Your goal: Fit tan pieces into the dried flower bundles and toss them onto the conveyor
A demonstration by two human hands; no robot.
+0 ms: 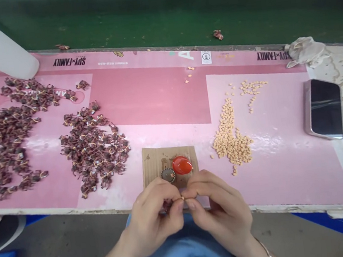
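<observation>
My left hand is closed at the table's front edge around a small dark purple-brown figure, mostly hidden by the fingers. Close beside it, my right hand pinches a tiny beige piece between thumb and forefinger. The fingertips of both hands nearly meet at that piece. Just beyond them a piece of corrugated cardboard carries a shiny red oval dish and a small crimped bottle cap with something greyish in it.
Piles of dark purple-brown figures lie on the left, with a white cylinder behind. Many beige pieces are heaped on the right. Farther right are a phone and crumpled tissue. A green surface runs along the back.
</observation>
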